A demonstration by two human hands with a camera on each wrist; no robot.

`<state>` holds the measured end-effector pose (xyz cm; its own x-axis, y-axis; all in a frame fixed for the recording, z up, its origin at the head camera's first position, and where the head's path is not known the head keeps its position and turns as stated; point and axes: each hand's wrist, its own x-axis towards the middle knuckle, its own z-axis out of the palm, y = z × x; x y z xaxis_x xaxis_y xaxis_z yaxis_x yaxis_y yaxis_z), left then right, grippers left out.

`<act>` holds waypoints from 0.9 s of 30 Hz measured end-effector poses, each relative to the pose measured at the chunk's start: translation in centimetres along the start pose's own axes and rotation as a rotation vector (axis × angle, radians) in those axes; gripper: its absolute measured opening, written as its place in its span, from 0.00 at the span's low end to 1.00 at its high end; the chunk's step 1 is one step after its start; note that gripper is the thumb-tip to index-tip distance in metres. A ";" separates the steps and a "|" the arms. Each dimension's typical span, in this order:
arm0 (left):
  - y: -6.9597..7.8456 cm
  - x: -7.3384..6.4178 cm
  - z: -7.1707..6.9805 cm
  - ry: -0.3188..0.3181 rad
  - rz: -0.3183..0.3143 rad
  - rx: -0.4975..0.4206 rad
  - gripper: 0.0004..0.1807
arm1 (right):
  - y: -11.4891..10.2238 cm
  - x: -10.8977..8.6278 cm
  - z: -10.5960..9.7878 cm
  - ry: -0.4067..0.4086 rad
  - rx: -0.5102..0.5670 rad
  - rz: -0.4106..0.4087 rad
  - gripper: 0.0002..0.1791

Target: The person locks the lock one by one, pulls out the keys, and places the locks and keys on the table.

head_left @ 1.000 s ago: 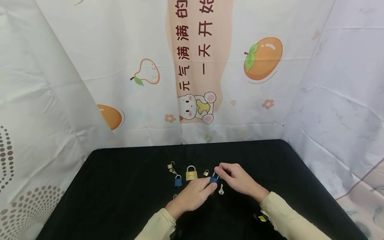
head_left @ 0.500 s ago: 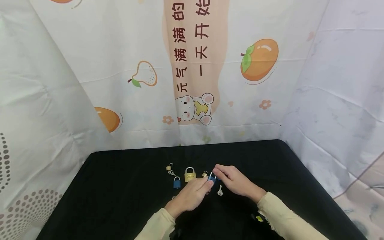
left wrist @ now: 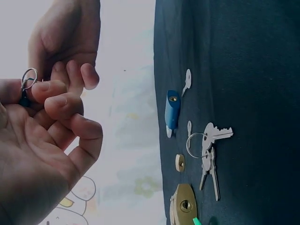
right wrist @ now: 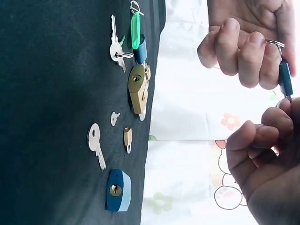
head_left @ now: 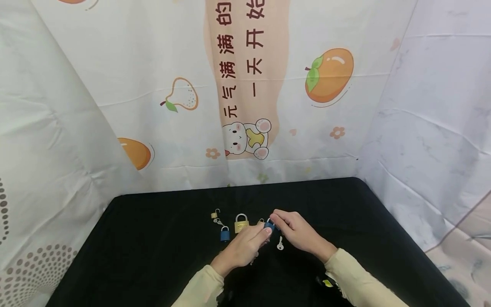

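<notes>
A small blue padlock [head_left: 270, 224] is held in the air between both hands. My left hand [head_left: 243, 246] grips its body, with a metal key ring [right wrist: 275, 43] showing at those fingers. My right hand [head_left: 299, 230] pinches the shackle end from the other side; most of the shackle is hidden by fingertips. In the left wrist view the ring stands at the left fingertips and only a bit of the blue padlock [left wrist: 25, 97] shows. Silver keys [head_left: 255, 257] show just below the left hand in the head view.
On the black cloth [head_left: 161, 238] lie another blue padlock [head_left: 225, 234], a large brass padlock [head_left: 241, 224] and a small brass padlock [head_left: 214, 215]. A loose key [head_left: 280, 243] lies below the right hand. The right wrist view shows a green key tag [right wrist: 135, 30] and a further blue padlock [right wrist: 117, 190].
The held padlock has turned, so less of its shackle shows above the body. Silver keys have come into sight below the left hand. The view has shifted slightly.
</notes>
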<state>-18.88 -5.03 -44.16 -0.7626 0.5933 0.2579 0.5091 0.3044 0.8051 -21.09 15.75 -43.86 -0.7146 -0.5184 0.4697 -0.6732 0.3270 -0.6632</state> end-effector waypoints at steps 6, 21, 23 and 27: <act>0.2 0.0 0.3 0.024 -0.027 0.044 0.22 | 0.0 0.0 -0.1 0.011 0.030 0.027 0.16; -0.7 -0.7 0.8 0.056 -0.022 0.151 0.14 | 0.7 -1.1 -1.6 -0.035 0.215 0.238 0.11; -0.7 -0.5 0.9 0.052 -0.012 0.164 0.15 | 0.7 -1.2 -1.6 -0.033 0.216 0.230 0.11; -0.9 -0.2 1.1 0.066 0.007 0.190 0.15 | 0.8 -1.2 -1.5 -0.022 0.216 0.213 0.09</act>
<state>-18.72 -4.57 -45.53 -0.7799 0.5477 0.3030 0.5761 0.4388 0.6896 -21.05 17.80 -44.08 -0.8294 -0.4739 0.2959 -0.4510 0.2553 -0.8552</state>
